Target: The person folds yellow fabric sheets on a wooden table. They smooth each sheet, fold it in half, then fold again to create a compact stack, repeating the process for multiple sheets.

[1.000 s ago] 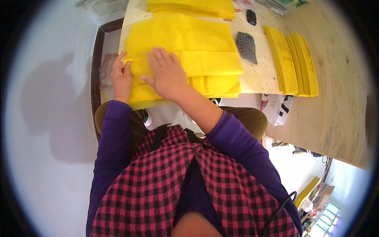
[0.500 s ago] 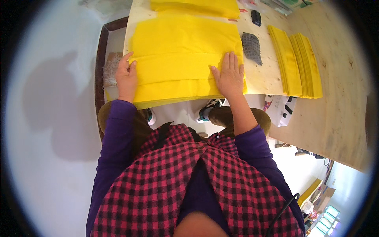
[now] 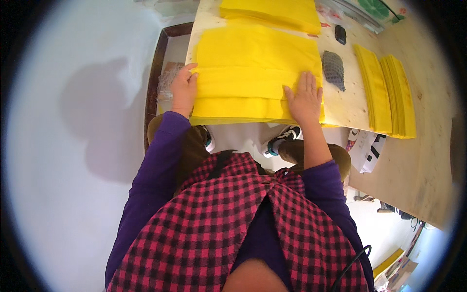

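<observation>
A stack of thin yellow fabric sheets (image 3: 253, 53) lies on the wooden table in front of me, its near part folded into a band with crosswise creases. At the stack's left edge is my left hand (image 3: 184, 92), its fingers curved and the thumb apart from them, with nothing seen between. Flat on the near right part of the fabric rests my right hand (image 3: 305, 100), fingers stretched out and thumb spread. The fabric's near edge hangs slightly past the table edge, above my knees.
Another yellow fabric pile (image 3: 272, 13) lies farther back. On the right are a grey textured cloth pad (image 3: 333, 70), a small black object (image 3: 340, 34) and folded yellow bundles (image 3: 398, 97). A white bag (image 3: 368, 152) is below the table edge. A wall (image 3: 44, 146) stands left.
The whole view has shifted, so the table and both hands appear farther right. Against the fabric, the hands have hardly moved; the near fold looks slightly flatter.
</observation>
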`<action>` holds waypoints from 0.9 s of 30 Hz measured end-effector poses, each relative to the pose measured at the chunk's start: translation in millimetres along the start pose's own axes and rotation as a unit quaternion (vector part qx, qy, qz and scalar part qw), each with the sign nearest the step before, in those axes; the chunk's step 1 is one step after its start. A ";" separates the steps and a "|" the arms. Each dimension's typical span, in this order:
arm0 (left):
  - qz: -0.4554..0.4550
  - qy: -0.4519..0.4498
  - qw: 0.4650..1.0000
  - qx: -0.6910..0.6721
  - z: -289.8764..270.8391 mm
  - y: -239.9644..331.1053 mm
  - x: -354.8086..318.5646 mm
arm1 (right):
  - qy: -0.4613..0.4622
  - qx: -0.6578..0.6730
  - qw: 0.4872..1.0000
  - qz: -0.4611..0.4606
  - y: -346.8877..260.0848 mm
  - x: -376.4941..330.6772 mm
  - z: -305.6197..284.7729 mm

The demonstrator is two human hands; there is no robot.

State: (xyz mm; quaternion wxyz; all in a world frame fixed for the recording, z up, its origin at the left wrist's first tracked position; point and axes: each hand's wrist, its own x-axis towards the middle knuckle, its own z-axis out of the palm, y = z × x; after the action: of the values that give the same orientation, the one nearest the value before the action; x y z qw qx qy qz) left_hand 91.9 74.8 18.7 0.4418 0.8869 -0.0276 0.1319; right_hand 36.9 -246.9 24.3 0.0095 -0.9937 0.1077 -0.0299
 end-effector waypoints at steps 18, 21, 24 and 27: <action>0.234 -0.177 0.938 0.184 109.8 125.8 -33.7 | 0.021 -0.002 1.000 -0.018 4.2 -0.7 5.4; 0.157 -0.175 0.944 0.231 107.5 108.6 -33.3 | 0.034 0.015 0.999 -0.028 6.6 -1.6 7.3; 0.097 -0.165 0.935 0.300 80.4 76.4 -30.5 | 0.038 0.011 0.999 -0.019 5.9 -3.0 9.3; 0.040 -0.128 0.936 0.326 49.4 46.8 -21.5 | 0.035 0.029 0.999 -0.020 4.2 -3.8 6.0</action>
State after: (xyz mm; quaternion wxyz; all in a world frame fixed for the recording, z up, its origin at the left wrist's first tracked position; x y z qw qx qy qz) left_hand 73.8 5.9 21.1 0.1154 0.9898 -0.0745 0.0365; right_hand 32.7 -250.1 18.0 0.0341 -0.9933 0.0873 -0.0681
